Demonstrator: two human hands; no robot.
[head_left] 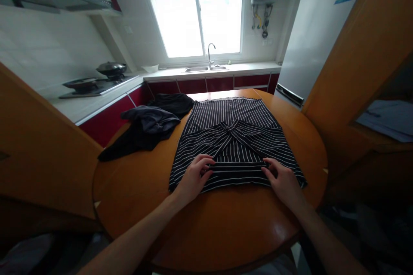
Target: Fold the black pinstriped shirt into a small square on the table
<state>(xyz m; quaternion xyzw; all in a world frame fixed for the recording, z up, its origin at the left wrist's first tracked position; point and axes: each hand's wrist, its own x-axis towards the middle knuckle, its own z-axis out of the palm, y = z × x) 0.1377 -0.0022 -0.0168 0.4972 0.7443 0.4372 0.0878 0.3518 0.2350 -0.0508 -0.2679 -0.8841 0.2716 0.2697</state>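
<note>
A black garment with thin white stripes (235,137) lies spread flat on a round wooden table (206,219), its sleeves folded across the middle. My left hand (193,176) rests on its near left part, fingers curled and pinching a fold of the cloth. On the near right part my right hand (282,178) pinches the same fold with its fingertips. The fold runs straight between the two hands.
A heap of dark clothes (150,126) lies at the table's far left edge. Beyond stand a kitchen counter with a stove and pans (97,81), a sink (206,68) under a bright window, and a white fridge (309,38). Wooden chair backs (38,146) flank the table.
</note>
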